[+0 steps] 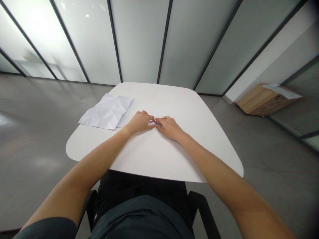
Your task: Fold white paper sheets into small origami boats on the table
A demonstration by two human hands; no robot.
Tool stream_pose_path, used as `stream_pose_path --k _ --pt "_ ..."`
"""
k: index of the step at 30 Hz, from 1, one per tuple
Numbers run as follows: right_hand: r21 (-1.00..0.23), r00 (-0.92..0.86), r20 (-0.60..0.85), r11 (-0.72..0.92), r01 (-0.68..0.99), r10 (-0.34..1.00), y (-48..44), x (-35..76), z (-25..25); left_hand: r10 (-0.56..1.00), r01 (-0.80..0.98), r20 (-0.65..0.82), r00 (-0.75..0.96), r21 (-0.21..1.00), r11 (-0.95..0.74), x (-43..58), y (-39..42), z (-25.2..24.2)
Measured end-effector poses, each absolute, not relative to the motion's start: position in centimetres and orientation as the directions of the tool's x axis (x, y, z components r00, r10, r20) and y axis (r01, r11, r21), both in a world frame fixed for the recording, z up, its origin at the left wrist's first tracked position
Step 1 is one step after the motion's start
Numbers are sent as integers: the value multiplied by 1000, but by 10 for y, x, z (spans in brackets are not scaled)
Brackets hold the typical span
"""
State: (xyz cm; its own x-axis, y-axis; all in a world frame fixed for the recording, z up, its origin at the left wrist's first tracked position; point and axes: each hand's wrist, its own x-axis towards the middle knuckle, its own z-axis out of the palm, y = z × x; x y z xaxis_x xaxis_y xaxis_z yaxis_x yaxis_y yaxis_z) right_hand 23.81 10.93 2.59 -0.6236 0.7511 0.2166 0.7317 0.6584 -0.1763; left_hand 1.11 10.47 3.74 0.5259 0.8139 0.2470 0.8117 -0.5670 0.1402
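Observation:
My left hand (143, 122) and my right hand (168, 126) meet fingertip to fingertip over the middle of the white table (159, 156). Between them is a small piece of white paper (152, 122), mostly covered by the fingers. Thumb and fingers of each hand are closed on it from opposite sides. A speck of red shows near the right fingertips; what it is I cannot make out. Left of my left hand lie creased white paper sheets (107, 111), flat on the table with fold lines across them.
Frosted glass panels (139, 39) with dark frames stand behind the table. A wooden box (265, 99) with a sheet on top sits on the floor at right. Black chair armrests (203, 209) flank my lap below the table's near edge.

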Motion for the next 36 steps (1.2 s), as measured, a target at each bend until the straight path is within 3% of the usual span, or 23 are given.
stream_pose_path --k 9,20,27,36 --pt "-173 -612 197 642 747 766 109 238 27 856 874 222 467 34 -485 3 100 51" --pt "-271 -617 266 671 690 741 122 245 16 819 854 311 482 41 -519 16 100 45" --pt "-153 -589 227 626 765 776 120 239 15 777 775 278 565 145 -615 20 107 36" --pt "-50 -586 204 606 794 784 115 241 27 812 807 247 530 149 -572 20 108 33"
